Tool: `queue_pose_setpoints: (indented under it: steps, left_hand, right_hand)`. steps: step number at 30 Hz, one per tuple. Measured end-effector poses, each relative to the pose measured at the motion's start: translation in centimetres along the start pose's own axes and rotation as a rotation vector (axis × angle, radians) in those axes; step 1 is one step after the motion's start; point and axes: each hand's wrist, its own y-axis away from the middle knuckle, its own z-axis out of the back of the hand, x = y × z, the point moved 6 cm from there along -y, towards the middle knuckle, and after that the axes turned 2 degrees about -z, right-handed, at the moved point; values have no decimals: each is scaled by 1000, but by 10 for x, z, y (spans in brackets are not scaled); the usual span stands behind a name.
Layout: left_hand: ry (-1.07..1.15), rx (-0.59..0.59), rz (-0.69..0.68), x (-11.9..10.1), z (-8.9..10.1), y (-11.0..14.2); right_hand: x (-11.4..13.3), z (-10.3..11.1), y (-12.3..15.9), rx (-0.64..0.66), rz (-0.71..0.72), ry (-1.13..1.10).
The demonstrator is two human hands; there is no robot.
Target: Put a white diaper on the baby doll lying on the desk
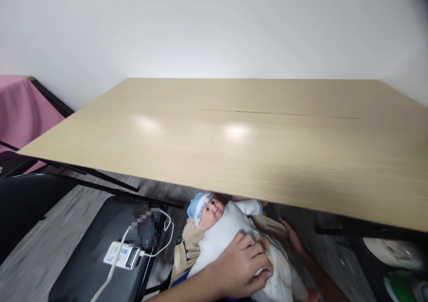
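Observation:
A baby doll in a white top and a blue-and-white cap lies face up across the lap, below the table's front edge. Its lower part is wrapped in what looks like a white diaper with a coloured print. My left hand rests on the doll's front at the waist, its fingers bent and pressed against it. My right hand is to the right of the doll, close to the khaki cloth on the lap. Its fingers are stretched out, partly in shadow, and I see nothing in them.
A wide light-wood table stands ahead against a white wall. On the left, a black seat carries a white device with a white cable. Pink cloth hangs at far left. Under the table at right are a white object and something green.

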Motion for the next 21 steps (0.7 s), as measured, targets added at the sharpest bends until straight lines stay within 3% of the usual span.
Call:
queue_pose_setpoints:
  steps: [5, 9, 13, 18, 21]
  left_hand:
    - [-8, 4, 7, 0, -1, 1]
    - [31, -51, 37, -1, 7, 5]
    - [140, -142, 135, 0, 30, 15]
    - [197, -104, 265, 3, 45, 32]
    - [169, -62, 248, 1, 41, 31]
  right_hand:
    - [6, -12, -33, -37, -86, -57]
    - [32, 7, -35, -18, -29, -115]
    - [89, 34, 3, 106, 61, -151]
    - [186, 24, 74, 428, 278, 80]
    - [213, 12, 90, 414, 366, 169]
